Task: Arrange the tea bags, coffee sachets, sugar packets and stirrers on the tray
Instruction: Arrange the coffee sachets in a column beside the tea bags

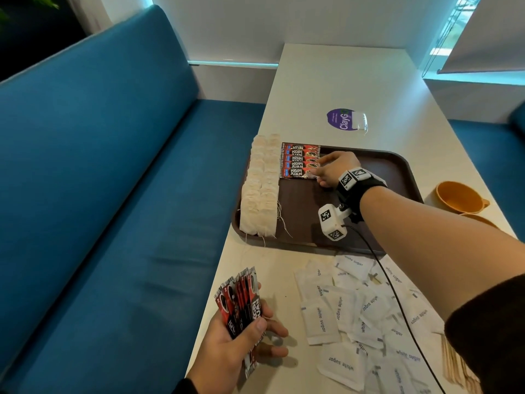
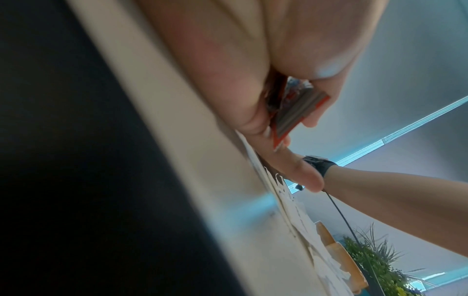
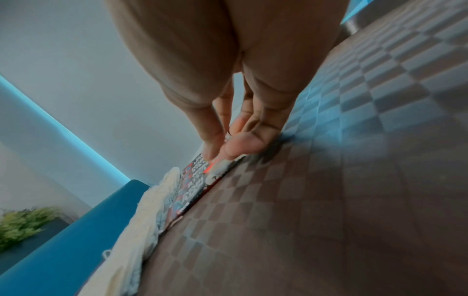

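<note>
A brown tray (image 1: 369,172) lies on the white table. Tea bags (image 1: 260,194) fill two columns along its left side. Beside them, red coffee sachets (image 1: 298,163) overlap in a row. My right hand (image 1: 316,173) reaches over the tray, and its straight fingertips (image 3: 210,150) press on the right end of the nearest sachet (image 3: 195,186). At the table's front left edge my left hand (image 1: 255,331) grips a fanned bunch of coffee sachets (image 1: 241,302), thumb on top. White sugar packets (image 1: 355,308) lie scattered in front of the tray. Wooden stirrers (image 1: 457,362) lie at the front right.
Two orange cups (image 1: 458,196) stand right of the tray. A purple sticker (image 1: 341,120) and a clear plastic piece sit behind it. A blue sofa (image 1: 113,166) runs along the table's left. A black cable crosses the sugar packets.
</note>
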Tool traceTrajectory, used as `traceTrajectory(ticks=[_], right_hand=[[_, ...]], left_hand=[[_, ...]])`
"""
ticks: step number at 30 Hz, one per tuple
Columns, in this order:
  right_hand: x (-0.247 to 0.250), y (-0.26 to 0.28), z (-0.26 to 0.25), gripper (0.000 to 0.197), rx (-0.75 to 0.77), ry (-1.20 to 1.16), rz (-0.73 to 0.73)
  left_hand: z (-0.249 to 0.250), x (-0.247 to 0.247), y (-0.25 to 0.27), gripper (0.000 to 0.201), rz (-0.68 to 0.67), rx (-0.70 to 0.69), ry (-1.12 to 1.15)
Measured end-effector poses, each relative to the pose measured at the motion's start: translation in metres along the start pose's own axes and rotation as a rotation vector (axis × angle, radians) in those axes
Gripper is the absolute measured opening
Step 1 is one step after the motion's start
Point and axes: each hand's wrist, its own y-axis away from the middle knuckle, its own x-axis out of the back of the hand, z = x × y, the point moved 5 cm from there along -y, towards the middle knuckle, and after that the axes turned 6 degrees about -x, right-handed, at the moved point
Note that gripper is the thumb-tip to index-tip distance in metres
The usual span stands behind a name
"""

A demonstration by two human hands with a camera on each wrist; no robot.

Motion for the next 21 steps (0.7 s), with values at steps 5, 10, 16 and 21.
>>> traceTrajectory(ticks=[5,10,16,21], right_hand=[[0.024,0.041,-0.015,0.017,0.149,-0.042,0.017],[0.036,0.128,-0.014,0.011,0.284,-0.107,-0.164],[0.024,0.226,0.051,0.013,0.322,-0.038,-0.345],[0.002,0.277,0.102,0.03,0.299,-0.074,-0.492]], left_hand=[[0.002,0.0,-0.001,0.04,-0.014,-0.045,0.047],[0.002,0.0,0.002,0.036,0.01,-0.035,0.004],[0.009,-0.007,0.004,0.024,-0.01,-0.125,-0.113],[0.014,-0.015,0.009,0.034,0.006,-0.167,-0.171]])
